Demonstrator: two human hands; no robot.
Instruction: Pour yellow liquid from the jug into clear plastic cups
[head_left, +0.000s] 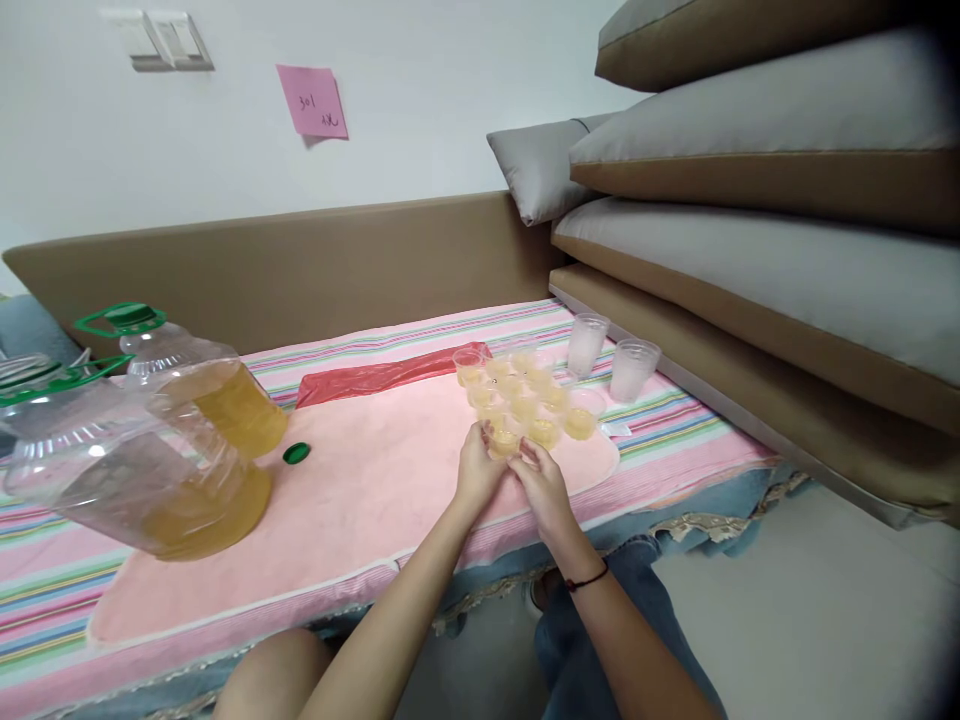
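Between my two hands is a clear plastic cup (505,441) with yellow liquid in it, at the front of a cluster of similar cups. My left hand (480,468) has its fingers curled round the cup's left side. From the right, my right hand (541,482) closes its fingertips on the same cup. Just behind my right fingers stands another filled cup (544,433), and one more filled cup (580,423) is to its right. The cups stand close together on a pink mat (360,520).
Two large jugs of yellow liquid, a front jug (202,510) and a rear jug (240,405), stand at the left. A green cap (296,453) and red plastic (375,375) lie on the mat. Stacked clear cups (632,375) stand behind right, beside piled cushions (750,180).
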